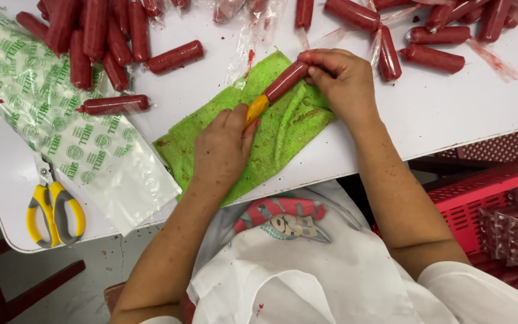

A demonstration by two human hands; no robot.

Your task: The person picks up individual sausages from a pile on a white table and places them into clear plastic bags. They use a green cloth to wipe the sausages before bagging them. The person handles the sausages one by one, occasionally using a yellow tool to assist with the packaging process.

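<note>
Red sausage [286, 81] pinched by right hand [344, 81] over green cloth [283, 135]; left hand [223, 147] grips yellow tool [257, 109] at its end.

The right hand [344, 81] pinches the upper end of a red sausage [286, 81] over a green cloth [271, 144] on the white table [427, 114], while the left hand [222, 150] grips a yellow tool [257, 109] that meets its lower end. More sausages [100, 36] lie along the far edge, and yellow scissors [55, 210] and a printed bag [61, 120] lie to the left.
</note>
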